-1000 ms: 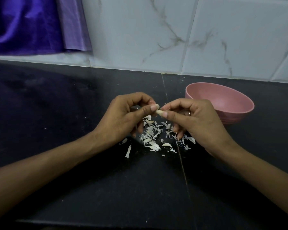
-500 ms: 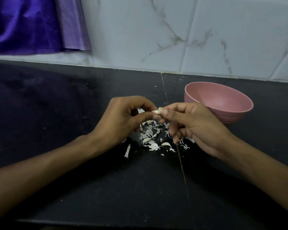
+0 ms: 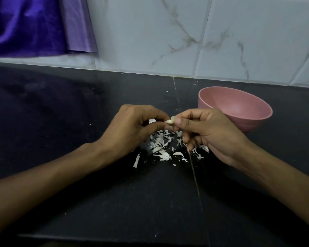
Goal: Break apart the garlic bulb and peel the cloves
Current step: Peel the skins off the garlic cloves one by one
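Note:
A small pale garlic clove is held between both hands above the black counter. My left hand pinches its left end between thumb and forefinger. My right hand pinches its right end with thumb and forefinger, the other fingers curled below. Under the hands lies a scatter of white garlic skins, with one longer strip off to the left. No whole bulb shows.
A pink bowl stands just behind and right of my right hand; the visible part of its inside looks bare. The black counter ends at a white marble-tiled wall. Purple cloth hangs at the top left.
Both hands sank slightly toward the skin pile and turned the clove between the fingertips. More of the clove shows between the thumbs now. The bowl has not moved.

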A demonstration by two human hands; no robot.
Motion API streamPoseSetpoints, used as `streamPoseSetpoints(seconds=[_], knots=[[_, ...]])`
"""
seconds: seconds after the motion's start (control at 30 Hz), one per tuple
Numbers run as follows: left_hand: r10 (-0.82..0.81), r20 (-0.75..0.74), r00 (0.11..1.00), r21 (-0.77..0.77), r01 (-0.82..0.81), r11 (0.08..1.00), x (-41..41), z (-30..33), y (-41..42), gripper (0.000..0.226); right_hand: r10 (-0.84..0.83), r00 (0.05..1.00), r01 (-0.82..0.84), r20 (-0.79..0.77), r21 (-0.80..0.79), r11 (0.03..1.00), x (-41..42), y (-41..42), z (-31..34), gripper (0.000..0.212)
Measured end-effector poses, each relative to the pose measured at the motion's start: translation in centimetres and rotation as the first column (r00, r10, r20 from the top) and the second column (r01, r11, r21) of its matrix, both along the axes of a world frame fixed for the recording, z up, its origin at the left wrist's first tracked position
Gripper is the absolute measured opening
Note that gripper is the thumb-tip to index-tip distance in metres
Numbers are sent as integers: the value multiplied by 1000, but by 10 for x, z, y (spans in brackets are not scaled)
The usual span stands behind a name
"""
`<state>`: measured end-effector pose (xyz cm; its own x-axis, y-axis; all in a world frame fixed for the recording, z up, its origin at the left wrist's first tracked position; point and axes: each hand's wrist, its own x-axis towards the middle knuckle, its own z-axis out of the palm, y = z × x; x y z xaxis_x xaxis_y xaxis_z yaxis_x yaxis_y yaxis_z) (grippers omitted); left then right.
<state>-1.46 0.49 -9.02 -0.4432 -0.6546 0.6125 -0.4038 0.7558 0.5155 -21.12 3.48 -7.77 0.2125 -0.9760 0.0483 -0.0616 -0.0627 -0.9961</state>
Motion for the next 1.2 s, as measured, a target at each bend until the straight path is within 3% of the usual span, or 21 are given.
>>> streamPoseSetpoints(seconds=[0.3,0.63,0.73,0.97,1.07,1.2], knots=[[82,58,995,-68,-78,995,2,-1,0,18,27,999,-30,35,90,995,2,-1,-2,25],[104,151,983,-202,-72,977,2,-4,1,19,-37,998,32,-48,-105,994,7,3,-3,17],[89,114,989,-120,-75,990,0,-3,2,23,-58,998,53,-33,-131,990,6,3,-4,14],[-8,-124,992,328,49,944,-7,0,8,16,-73,997,72,-2,-128,989,2,-1,-4,20],[18,-133,991,333,27,942,-7,-1,8,12,-65,998,66,16,-100,993,1,-1,-5,14],[22,-73,997,188,-7,982,-5,0,10,13,-47,998,50,45,-62,997,0,-1,-6,12]])
